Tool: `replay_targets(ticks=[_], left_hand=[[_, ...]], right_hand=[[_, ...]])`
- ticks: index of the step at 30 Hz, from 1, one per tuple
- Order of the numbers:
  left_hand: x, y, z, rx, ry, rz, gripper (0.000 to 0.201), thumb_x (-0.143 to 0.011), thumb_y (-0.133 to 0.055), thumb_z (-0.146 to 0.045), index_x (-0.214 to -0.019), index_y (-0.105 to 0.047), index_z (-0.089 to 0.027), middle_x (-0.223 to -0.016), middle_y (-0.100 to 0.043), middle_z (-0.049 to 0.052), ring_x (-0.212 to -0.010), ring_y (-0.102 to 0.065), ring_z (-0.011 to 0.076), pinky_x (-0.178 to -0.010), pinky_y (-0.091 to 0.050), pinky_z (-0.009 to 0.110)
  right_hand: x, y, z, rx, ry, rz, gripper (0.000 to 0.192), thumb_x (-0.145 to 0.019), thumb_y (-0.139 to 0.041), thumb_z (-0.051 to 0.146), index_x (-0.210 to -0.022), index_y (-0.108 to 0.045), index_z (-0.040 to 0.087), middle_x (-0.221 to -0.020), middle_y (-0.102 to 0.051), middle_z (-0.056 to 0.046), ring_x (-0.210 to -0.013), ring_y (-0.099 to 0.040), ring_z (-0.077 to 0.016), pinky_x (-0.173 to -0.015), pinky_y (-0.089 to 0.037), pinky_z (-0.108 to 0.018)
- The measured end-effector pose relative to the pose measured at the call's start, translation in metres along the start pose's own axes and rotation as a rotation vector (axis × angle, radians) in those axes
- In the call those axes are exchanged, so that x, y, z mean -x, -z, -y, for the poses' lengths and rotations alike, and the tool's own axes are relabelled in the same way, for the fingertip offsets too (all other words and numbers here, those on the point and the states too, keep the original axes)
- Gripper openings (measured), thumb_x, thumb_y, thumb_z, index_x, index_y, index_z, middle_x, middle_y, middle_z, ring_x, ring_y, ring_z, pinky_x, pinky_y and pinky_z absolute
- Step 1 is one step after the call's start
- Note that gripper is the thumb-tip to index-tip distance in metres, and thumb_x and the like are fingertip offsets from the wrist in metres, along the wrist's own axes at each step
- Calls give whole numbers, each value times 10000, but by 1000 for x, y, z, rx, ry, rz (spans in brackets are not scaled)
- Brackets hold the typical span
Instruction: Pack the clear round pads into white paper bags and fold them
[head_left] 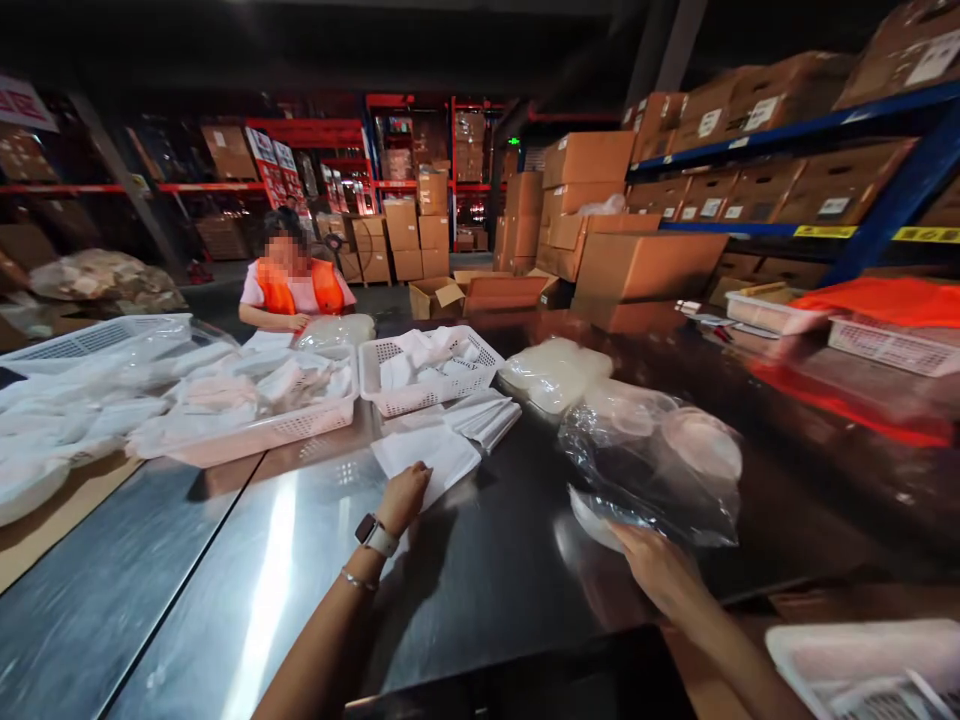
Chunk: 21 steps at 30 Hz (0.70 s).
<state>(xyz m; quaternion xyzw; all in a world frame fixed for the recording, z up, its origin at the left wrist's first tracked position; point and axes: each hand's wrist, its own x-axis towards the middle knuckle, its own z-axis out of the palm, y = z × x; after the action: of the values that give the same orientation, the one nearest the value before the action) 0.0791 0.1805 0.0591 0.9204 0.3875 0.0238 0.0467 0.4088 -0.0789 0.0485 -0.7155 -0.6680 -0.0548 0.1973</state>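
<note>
Two hands of the person work over the desk (315, 570). The left hand (405, 492) has its fingers bent closely together on one white sheet (454, 462); I cannot tell if it pinches it. This sheet lies at the near side of one fanned pile of white sheets (491, 415), whose exact number I cannot count. The right hand (660, 565) is nearly closed, and its fingertips hold one white curved piece (596, 518), just beside one clear plastic bag (652, 460) with pale round things inside.

One watch (376, 535) and one bracelet (358, 580) are on the left wrist. Behind the pile stands one white basket (427, 400); a second basket (300, 430) and a third basket (60, 350) are further left, among many white packets (90, 410). Near the clear bag lies one pale pack (555, 375).

The desk is of dark, shiny metal, with one seam (199, 560) across it. One co-worker in an orange vest (328, 287) is at the far side. The room is a dim warehouse, having many cardboard boxes (652, 268), blue shelves (795, 122) and red racks (322, 130).
</note>
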Motion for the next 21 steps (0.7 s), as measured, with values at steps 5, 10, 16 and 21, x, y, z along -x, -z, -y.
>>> replay_targets(ticks=[5,10,16,21], left_hand=[[0,3,-7,-54,1,-15,305,-938,-349,-57,-1058,-621,-127,-1102,-625,122,-1057,-580,222,-901,-456,356],[7,12,-17,-68,-3,-56,340,-916,-361,-23,-1115,-608,-148,-1107,-609,115,-1057,-571,218,-874,-462,345],[22,7,-22,-45,-44,-103,309,-939,-377,-78,-1082,-634,-171,-1079,-621,86,-1005,-577,201,-855,-466,319],[36,-8,-32,-7,-143,-110,297,-966,-372,-133,-1085,-640,-182,-1086,-630,71,-997,-573,198,-866,-454,319]], right_hand=[[12,-17,-15,338,224,-255,547,-776,-310,-30,-1097,-699,182,-1120,-694,-62,-1008,-668,-171,-903,-552,-299],[13,-24,-26,412,348,-348,495,-800,-326,-19,-1016,-720,188,-980,-733,-43,-859,-703,-151,-804,-582,-251],[16,-39,-41,320,595,-273,379,-878,-501,182,-1227,-644,221,-1225,-643,-71,-1134,-607,-222,-900,-564,-322],[3,-49,-48,296,479,-356,408,-817,-435,81,-1059,-723,239,-1015,-720,-101,-884,-701,-235,-709,-604,-310]])
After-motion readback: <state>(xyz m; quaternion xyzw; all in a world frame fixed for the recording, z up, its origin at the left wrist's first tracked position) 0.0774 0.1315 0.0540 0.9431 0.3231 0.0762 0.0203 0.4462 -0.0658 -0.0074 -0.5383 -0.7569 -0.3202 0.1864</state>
